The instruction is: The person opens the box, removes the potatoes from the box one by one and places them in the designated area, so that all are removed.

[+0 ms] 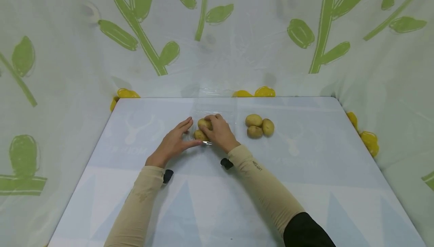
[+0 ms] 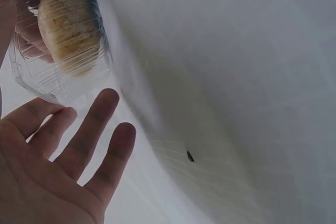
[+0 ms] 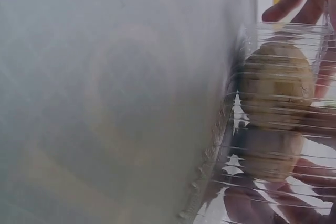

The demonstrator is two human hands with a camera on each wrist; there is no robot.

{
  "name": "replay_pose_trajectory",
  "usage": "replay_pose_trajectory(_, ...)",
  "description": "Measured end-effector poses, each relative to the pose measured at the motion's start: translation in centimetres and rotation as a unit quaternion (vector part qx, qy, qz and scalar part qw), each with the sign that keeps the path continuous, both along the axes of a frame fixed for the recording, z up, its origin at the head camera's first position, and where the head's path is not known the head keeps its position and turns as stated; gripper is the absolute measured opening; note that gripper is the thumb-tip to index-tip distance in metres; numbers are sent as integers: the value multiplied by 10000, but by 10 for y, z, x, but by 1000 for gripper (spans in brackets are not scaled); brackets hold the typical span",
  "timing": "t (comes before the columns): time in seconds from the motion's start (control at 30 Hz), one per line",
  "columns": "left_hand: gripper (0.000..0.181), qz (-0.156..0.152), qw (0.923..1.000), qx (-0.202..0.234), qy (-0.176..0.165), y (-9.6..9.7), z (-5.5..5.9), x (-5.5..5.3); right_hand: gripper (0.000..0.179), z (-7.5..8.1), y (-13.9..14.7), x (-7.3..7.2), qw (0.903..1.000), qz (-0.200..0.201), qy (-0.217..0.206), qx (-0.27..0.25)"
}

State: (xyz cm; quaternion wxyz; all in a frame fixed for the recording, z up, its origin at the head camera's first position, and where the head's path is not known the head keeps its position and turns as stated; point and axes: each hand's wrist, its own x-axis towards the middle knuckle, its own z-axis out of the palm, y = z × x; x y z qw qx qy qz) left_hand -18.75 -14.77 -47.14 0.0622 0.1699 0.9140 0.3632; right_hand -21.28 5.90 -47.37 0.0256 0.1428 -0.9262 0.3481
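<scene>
A clear plastic clamshell container point(image 1: 207, 143) sits near the table's back edge, its lid point(image 1: 217, 104) opened back. Inside lie two yellow-brown potatoes, a front one point(image 1: 200, 135) and a rear one point(image 1: 204, 123). My right hand point(image 1: 220, 132) reaches in from the right, thumb and fingers curled round the rear potato. Through the ribbed wall in the right wrist view, fingers show close round one potato point(image 3: 270, 153), beside another potato point(image 3: 275, 85). My left hand point(image 1: 173, 141) stands at the container's left side, fingers straight and spread, thumb along the front rim.
Three more potatoes point(image 1: 255, 131) lie grouped on the table point(image 1: 305, 164) to the right of the container. A curtain point(image 1: 254, 51) printed with leaves and yellow flowers hangs behind the table and at both sides.
</scene>
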Motion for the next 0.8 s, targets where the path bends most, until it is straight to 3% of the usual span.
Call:
replay_pose_trajectory(0.4, 103, 14, 10000, 26, -35, 1, 0, -1, 36, 1, 2, 3, 9996, -30, -103, -245)
replay_pose_trajectory(0.8, 103, 44, 10000, -68, -43, 1, -1, -1, 34, 1, 3, 2, 9967, -377, -476, -546)
